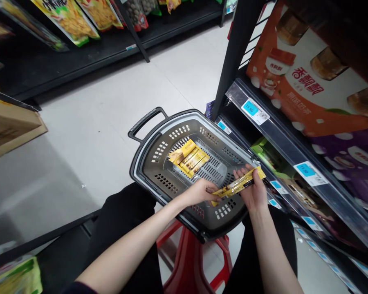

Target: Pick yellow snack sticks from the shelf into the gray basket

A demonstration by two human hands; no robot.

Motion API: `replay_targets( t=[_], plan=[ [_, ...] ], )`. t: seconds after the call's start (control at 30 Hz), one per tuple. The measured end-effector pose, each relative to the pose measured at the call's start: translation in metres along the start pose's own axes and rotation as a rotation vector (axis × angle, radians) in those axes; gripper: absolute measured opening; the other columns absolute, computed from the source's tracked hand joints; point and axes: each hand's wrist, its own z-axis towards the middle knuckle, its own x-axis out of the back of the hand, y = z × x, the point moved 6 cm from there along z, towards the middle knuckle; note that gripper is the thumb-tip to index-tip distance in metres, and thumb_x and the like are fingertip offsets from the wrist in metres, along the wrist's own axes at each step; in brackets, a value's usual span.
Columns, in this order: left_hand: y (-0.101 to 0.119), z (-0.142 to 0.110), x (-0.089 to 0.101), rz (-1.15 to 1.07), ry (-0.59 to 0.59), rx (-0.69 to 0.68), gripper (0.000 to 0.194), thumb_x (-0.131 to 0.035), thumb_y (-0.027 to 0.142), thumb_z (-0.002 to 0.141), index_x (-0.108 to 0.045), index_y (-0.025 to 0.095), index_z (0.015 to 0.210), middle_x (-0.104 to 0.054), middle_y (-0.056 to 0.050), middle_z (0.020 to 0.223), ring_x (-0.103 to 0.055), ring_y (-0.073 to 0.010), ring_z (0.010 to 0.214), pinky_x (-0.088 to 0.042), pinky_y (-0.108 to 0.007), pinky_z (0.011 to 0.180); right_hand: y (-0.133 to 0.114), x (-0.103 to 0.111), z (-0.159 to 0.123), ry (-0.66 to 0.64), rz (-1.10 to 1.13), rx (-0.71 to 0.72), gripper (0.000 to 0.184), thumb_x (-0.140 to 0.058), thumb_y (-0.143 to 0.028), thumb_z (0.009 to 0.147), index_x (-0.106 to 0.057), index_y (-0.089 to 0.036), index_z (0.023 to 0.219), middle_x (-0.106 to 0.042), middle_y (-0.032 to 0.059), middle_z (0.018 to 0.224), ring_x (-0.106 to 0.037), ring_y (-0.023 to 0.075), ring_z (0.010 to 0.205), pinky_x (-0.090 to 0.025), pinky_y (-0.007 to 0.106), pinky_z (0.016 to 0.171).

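A grey shopping basket (147, 163) rests on my lap, its black handle folded to the far left. Several yellow stick packets (190, 157) lie on its floor. Over the basket's near right corner, both hands hold a bundle of yellow stick packets (237, 185). My left hand (200, 192) pinches the bundle's near end. My right hand (253, 190) is wrapped round its far end, fingers closed on it.
A store shelf (294, 134) on the right carries blue price tags, an orange carton and a purple carton. Snack bags hang on the far shelf (79, 16). A cardboard box (9, 126) stands at left. I sit on a red stool (190, 261).
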Motion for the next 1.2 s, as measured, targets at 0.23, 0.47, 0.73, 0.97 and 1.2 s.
replay_targets(
  t=[0.23, 0.47, 0.73, 0.97, 1.2],
  plan=[
    [0.001, 0.001, -0.002, -0.108, -0.046, -0.029, 0.043, -0.07, 0.038, 0.063, -0.059, 0.012, 0.095, -0.059, 0.0, 0.073, -0.054, -0.0113, 0.056, -0.045, -0.023, 0.049, -0.005, 0.002, -0.001, 0.0, -0.007, 0.008, 0.029, -0.057, -0.052, 0.072, -0.06, -0.024, 0.081, -0.057, 0.0005, 0.07, -0.055, 0.0168, 0.072, -0.045, 0.044, 0.083],
    [0.009, 0.0, 0.005, -0.127, -0.005, -0.126, 0.054, -0.074, 0.02, 0.058, -0.054, 0.017, 0.108, -0.055, -0.003, 0.103, -0.055, -0.0093, 0.074, -0.045, -0.019, 0.061, -0.009, 0.004, -0.001, -0.065, 0.07, -0.002, 0.026, -0.066, -0.024, 0.058, -0.06, -0.024, 0.083, -0.057, -0.0016, 0.077, -0.055, 0.0141, 0.071, -0.043, 0.041, 0.085],
    [0.007, 0.001, 0.001, -0.36, -0.026, -0.035, 0.045, -0.066, 0.042, 0.069, -0.058, 0.01, 0.1, -0.065, -0.013, 0.096, -0.06, -0.0211, 0.091, -0.048, -0.034, 0.078, -0.013, 0.01, 0.006, 0.046, -0.112, 0.14, 0.031, -0.075, -0.028, 0.058, -0.061, -0.02, 0.084, -0.062, 0.0005, 0.079, -0.059, 0.015, 0.077, -0.048, 0.035, 0.079],
    [-0.019, 0.0, 0.021, 0.773, 0.206, 0.084, 0.031, -0.055, 0.039, 0.078, -0.067, 0.012, 0.087, -0.067, -0.014, 0.083, -0.06, -0.0258, 0.084, -0.044, -0.035, 0.076, -0.012, 0.037, 0.002, 0.295, -0.366, 0.359, 0.034, -0.073, -0.031, 0.06, -0.062, -0.016, 0.088, -0.065, 0.0033, 0.077, -0.061, 0.0167, 0.069, -0.051, 0.031, 0.064],
    [-0.041, -0.015, 0.02, 1.012, 0.298, 0.289, 0.012, -0.059, 0.004, 0.066, -0.067, 0.006, 0.075, -0.066, -0.025, 0.083, -0.059, -0.0369, 0.084, -0.041, -0.047, 0.071, 0.11, 0.012, 0.068, 0.249, -0.645, 0.25, 0.036, -0.065, -0.044, 0.061, -0.06, -0.014, 0.08, -0.066, 0.0072, 0.073, -0.062, 0.0192, 0.067, -0.051, 0.032, 0.061]
  ],
)
